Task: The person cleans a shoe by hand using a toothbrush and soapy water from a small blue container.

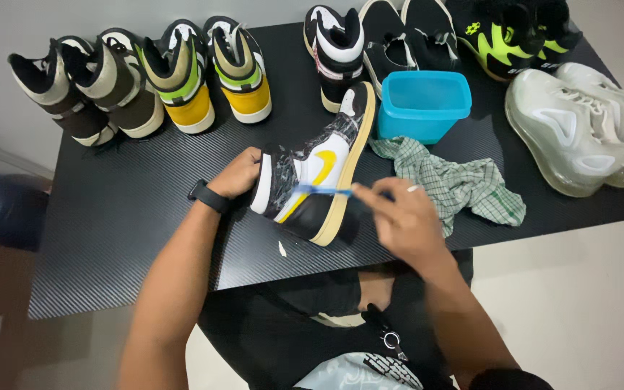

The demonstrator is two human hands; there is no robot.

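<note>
High-top sneaker lay tipped on its side just before the blue tub, flank exposed; left hand gripped its collar to steady it; right hand pinched 1 small brush against the flank; checked cloth right of the sneaker.

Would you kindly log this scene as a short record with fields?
Left hand: grips the heel of a high-top sneaker lying on its side
Right hand: holds a blue toothbrush against the sneaker's side
Surface: black table
Nearby: blue plastic tub, green checked cloth
Back row: several pairs of sneakers
Right edge: pale translucent shoes
</note>
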